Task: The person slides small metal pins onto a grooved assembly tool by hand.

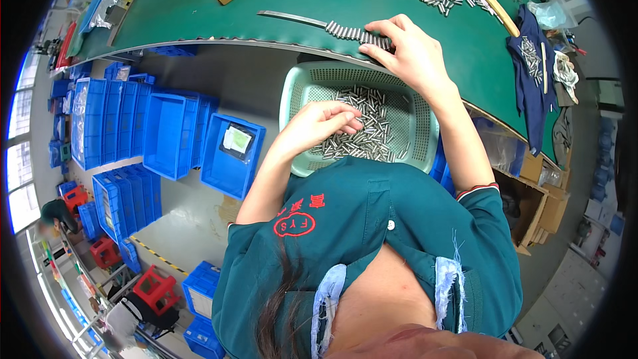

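Row of metal pins (344,31) lay on the desk (199,23) at upper centre, long axis running leftward from our nearer right hand (415,53), whose parted fingers (384,27) straddled its right end, grip unclear. Our left hand (311,126) curled over the basket (290,96), hold unseen.

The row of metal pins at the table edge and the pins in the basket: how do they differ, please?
The row of pins lies side by side, while the basket pins point every way. The row is at the edge of the green table; the basket pins lie inside the basket. Both are silvery and rod-shaped.
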Demonstrator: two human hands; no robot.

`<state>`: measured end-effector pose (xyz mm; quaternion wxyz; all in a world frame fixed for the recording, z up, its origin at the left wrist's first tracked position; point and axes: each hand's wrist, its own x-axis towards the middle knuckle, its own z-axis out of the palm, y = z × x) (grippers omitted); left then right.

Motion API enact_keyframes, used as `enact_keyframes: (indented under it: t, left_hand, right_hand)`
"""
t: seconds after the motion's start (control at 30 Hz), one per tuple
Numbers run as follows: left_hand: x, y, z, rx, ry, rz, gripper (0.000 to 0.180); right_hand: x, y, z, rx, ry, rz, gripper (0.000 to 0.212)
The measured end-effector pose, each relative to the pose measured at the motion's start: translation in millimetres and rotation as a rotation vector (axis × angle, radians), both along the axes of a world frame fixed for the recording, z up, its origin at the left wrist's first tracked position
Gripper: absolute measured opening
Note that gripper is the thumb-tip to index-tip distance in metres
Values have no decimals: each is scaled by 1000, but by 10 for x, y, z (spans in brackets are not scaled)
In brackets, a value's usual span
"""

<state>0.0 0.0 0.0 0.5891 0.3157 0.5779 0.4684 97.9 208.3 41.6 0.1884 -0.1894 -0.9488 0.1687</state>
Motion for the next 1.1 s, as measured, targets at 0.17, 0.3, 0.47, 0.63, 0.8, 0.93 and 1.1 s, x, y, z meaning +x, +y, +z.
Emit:
enact_keyframes:
  t: [0.17, 0.3, 0.47, 0.63, 0.8, 0.93, 1.1]
  left_hand:
    - [7, 11, -7, 23, -28, -22, 31]
    - [29, 91, 18, 34, -97, -41, 34]
    - [-53, 395, 56, 54, -521, 114, 46]
    - [-90, 703, 166, -33, -682, 138, 39]
    - [-83, 823, 162, -77, -705, 92, 33]
    - [-19, 820, 227, -59, -574, 96, 32]
    - [96, 792, 210, -53, -452, 121, 32]
  right_hand:
    - [-29, -19, 1, 65, 23, -32, 24]
    - [28, -5, 8, 39, 33, -22, 23]
    - [232, 0, 48, -13, 4, 12, 22]
    - [408, -55, 81, -41, 1, 48, 20]
    - [482, -123, 98, 27, -14, 59, 21]
    - [545, -123, 167, -103, -24, 82, 24]
    - [602, -114, 119, -93, -2, 107, 30]
